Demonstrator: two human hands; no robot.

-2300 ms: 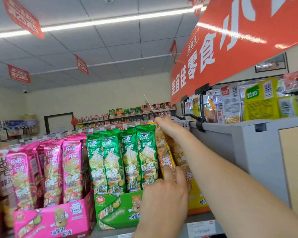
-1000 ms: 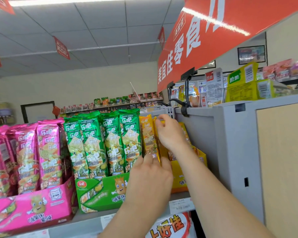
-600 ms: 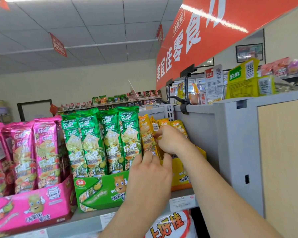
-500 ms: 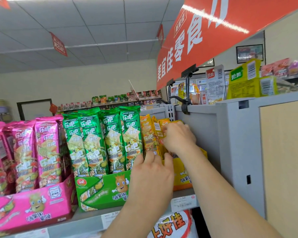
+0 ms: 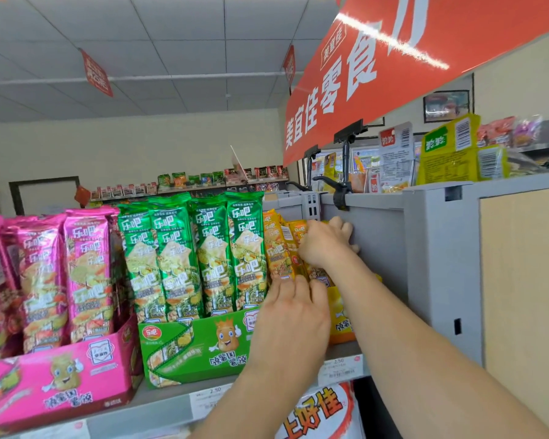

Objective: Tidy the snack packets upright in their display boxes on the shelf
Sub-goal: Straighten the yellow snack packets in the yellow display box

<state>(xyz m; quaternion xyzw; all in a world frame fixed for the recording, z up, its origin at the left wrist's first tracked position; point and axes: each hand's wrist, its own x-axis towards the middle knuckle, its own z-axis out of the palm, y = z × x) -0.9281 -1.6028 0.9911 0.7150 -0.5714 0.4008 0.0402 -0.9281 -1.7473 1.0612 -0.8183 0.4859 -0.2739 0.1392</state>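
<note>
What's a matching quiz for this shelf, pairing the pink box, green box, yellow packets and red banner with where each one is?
1. pink box
2. green box
3. yellow packets
4. red banner

A. middle of the three displays
B. overhead, upper right
C. next to the grey panel
D. leftmost on the shelf

Pairs: 1-D, 2-A, 3-C, 4-B.
</note>
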